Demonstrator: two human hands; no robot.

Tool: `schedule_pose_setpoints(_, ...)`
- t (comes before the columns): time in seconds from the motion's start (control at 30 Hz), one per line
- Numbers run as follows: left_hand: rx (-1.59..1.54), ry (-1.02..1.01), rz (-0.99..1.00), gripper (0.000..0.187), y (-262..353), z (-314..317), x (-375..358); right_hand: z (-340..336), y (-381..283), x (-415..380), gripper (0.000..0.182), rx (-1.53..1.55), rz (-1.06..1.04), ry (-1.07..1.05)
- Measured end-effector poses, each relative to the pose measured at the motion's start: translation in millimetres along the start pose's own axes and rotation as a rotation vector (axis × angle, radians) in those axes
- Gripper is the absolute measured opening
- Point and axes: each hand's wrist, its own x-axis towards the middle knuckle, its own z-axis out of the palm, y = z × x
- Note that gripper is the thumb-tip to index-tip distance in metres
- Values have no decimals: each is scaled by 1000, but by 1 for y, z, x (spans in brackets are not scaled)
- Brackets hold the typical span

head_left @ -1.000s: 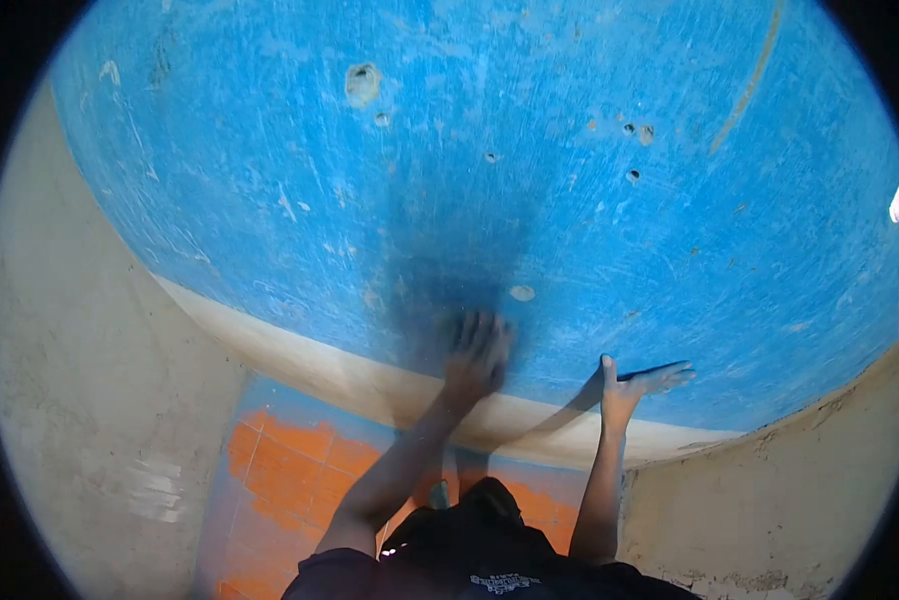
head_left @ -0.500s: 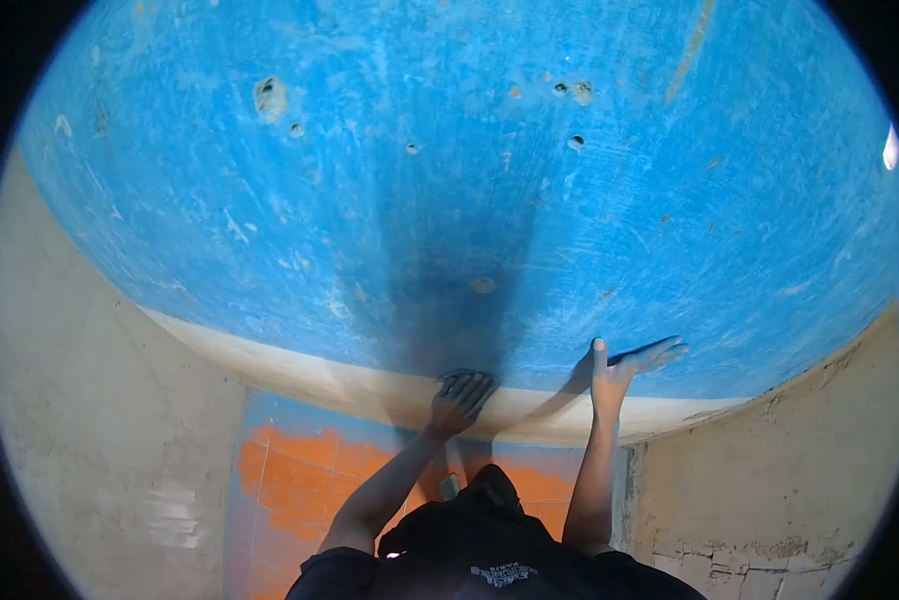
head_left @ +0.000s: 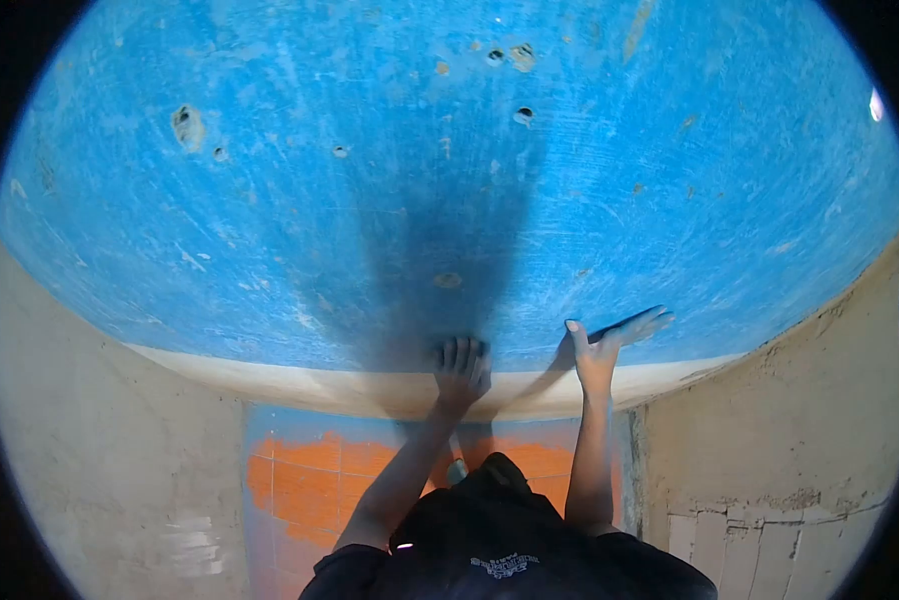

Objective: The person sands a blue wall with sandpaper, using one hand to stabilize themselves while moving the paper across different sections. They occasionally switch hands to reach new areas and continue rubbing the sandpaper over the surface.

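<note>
Head view, sole camera: a blue painted wall (head_left: 449, 180) fills the upper field, its surface scuffed, streaked and pitted with several small holes (head_left: 522, 116). Along its lower edge runs a pale unpainted band (head_left: 269, 375); below that band lies an orange tiled floor (head_left: 309, 480), flanked by bare plaster walls (head_left: 99, 430) on either side.

The left hand (head_left: 461, 368) lies at the wall's lower edge, fingers together and pointing up, pressed onto something dark that shows just above the fingertips. What that item is cannot be told; it appears to be a rubbing pad or cloth held flat under the palm, a pressing hold, not a pinch. A darker, damp-looking patch (head_left: 439, 250) rises on the wall directly above this hand, consistent with the surface having been worked there.

The right hand (head_left: 609, 345) rests on the wall to the right of the left hand, fingers spread wide, thumb up, holding nothing. By my judgement it serves as a brace so that the body can lean into the wall.

Compared with one second ago, the left hand has come down from higher on the blue surface to the paint's lower edge and is no longer blurred. The right hand keeps its spread, flat position. The camera has tilted, the holes now sitting higher in view.
</note>
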Motion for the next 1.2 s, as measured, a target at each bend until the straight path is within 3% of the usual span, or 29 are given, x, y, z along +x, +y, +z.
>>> schedule_pose_setpoints(0.03,-33,-49,48,36,-3,9,-25,-3,9,-1,112,-41,27,-50)
schedule_pose_setpoints(0.13,-8,2,-23,37,8,-3,7,-7,30,5,115,-91,51,-128)
schedule_pose_setpoints(0.2,-26,112,-109,40,25,-45,94,-5,25,3,113,-32,29,-82)
schedule_pose_setpoints(0.27,-149,178,-152,44,33,-86,166,-10,22,5,117,12,178,-210)
schedule_pose_setpoints(0.37,-171,372,-173,47,35,-87,188,-8,12,-1,95,-61,84,-129)
schedule_pose_setpoints(0.4,-122,269,-152,48,37,-75,168,-6,9,-2,85,-104,-4,-57)
schedule_pose_setpoints(0.5,-144,-103,-63,48,28,2,16,-11,11,1,101,-30,94,-155)
schedule_pose_setpoints(0.57,-238,-195,-5,37,15,32,-65,-8,14,-3,114,-73,3,-57)
schedule_pose_setpoints(0.67,-111,-139,-110,39,34,-17,42,-4,2,1,131,-228,-58,44)
schedule_pose_setpoints(0.77,-252,253,-13,47,54,-112,226,-5,6,4,141,-460,-142,131)
schedule_pose_setpoints(0.87,-236,433,58,45,62,-164,330,-12,12,6,148,-478,-201,185)
schedule_pose_setpoints(0.97,-152,532,47,49,67,-124,303,-17,7,8,150,-478,-190,222)
schedule_pose_setpoints(1.07,-118,157,-42,43,77,-15,122,-27,7,14,147,-476,-171,244)
schedule_pose_setpoints(1.13,-88,-186,-19,39,94,8,36,-40,9,19,144,-459,-165,259)
schedule_pose_setpoints(1.2,-72,-57,-11,39,104,12,50,-55,14,26,142,-437,-172,272)
